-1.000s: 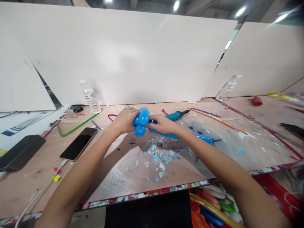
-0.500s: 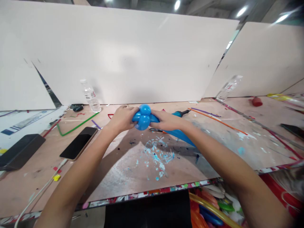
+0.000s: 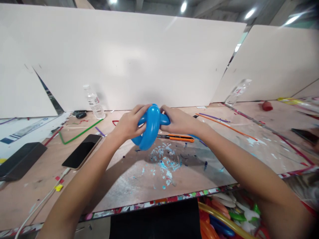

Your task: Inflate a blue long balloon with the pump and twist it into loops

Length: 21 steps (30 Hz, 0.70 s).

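Note:
A shiny blue modelling balloon [image 3: 149, 131] is held between my hands above the table, with a long segment curving down toward me in front of my left fingers. My left hand [image 3: 131, 122] is wrapped round the balloon's left part. From the other side, my right hand [image 3: 175, 120] grips a short piece of it that points right. An orange and black utility knife [image 3: 180, 138] lies on the table just below my right hand. More of the blue balloon shows in a small strip behind my right wrist; the rest there is hidden.
On the table's left lie a phone [image 3: 82, 151] with a white cable, a black box [image 3: 23, 161] and a bent green strip [image 3: 79, 133]. Water bottles [image 3: 94, 102] stand by the white partition [image 3: 149, 59]. An orange strip [image 3: 229, 127] lies right. Colourful balloons [image 3: 224, 215] are below the table edge.
Two round bubbles faced me before; now a long curved balloon segment hangs in front. The tail under my right arm has moved mostly out of sight, uncovering the utility knife.

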Tool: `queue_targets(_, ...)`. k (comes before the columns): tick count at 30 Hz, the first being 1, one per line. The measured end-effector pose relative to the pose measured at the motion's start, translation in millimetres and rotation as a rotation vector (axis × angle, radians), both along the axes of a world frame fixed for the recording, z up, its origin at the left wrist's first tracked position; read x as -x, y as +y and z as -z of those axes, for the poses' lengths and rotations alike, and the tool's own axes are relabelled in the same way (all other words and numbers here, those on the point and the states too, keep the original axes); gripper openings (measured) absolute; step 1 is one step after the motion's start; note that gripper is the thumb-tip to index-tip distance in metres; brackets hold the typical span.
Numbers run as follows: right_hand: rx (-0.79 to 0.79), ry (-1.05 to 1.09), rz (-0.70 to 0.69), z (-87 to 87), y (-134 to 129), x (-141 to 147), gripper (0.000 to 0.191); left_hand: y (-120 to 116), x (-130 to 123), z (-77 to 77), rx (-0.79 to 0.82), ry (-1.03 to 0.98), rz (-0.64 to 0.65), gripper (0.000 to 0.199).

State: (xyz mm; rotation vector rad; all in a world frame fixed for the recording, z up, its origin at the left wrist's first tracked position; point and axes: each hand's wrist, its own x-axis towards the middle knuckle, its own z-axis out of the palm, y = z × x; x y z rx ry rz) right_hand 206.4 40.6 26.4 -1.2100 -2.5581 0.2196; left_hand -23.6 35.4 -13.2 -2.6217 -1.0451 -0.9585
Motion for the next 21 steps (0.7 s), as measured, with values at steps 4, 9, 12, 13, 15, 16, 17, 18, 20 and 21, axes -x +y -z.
queue_targets(4, -0.227, -0.125, 0.051, -0.6, -10.4, 9.0, 0.065, -5.1, -1.7, -10.8, 0.108, -0.069, 0.066, 0.067)
queue_targets(9, -0.299, -0.165, -0.023, -2.3, -20.0, 17.5, 0.045, -8.7, -2.9, -13.5, 0.074, -0.110, 0.055, 0.054)
queue_targets(12, -0.321, -0.215, -0.019, -4.0, -24.0, 23.0, 0.037, -9.2, -4.1, -13.7, 0.029, -0.143, 0.074, 0.048)
queue_targets(13, -0.334, -0.237, -0.008, -4.3, -24.8, 25.1, 0.036, -9.1, -4.1, -13.9, 0.025, -0.153, 0.075, 0.046)
queue_targets(15, -0.367, -0.280, 0.018, -4.3, -25.4, 29.2, 0.033, -8.6, -2.9, -14.5, 0.040, -0.157, 0.074, 0.042)
queue_targets(16, -0.382, -0.301, 0.031, -3.8, -25.3, 31.1, 0.032, -8.2, -1.6, -14.9, 0.058, -0.147, 0.077, 0.040)
queue_targets(17, -0.393, -0.319, 0.039, -3.1, -24.9, 32.6, 0.032, -7.8, 0.0, -15.5, 0.079, -0.134, 0.085, 0.039)
queue_targets(18, -0.400, -0.335, 0.040, -2.3, -24.4, 33.7, 0.032, -7.4, 1.8, -16.1, 0.098, -0.120, 0.092, 0.038)
queue_targets(20, -0.411, -0.359, 0.033, -0.6, -22.9, 34.5, 0.034, -6.9, 5.1, -17.4, 0.127, -0.097, 0.099, 0.038)
queue_targets(21, -0.418, -0.369, 0.027, 0.0, -22.2, 34.2, 0.036, -6.7, 6.4, -18.1, 0.138, -0.088, 0.102, 0.039)
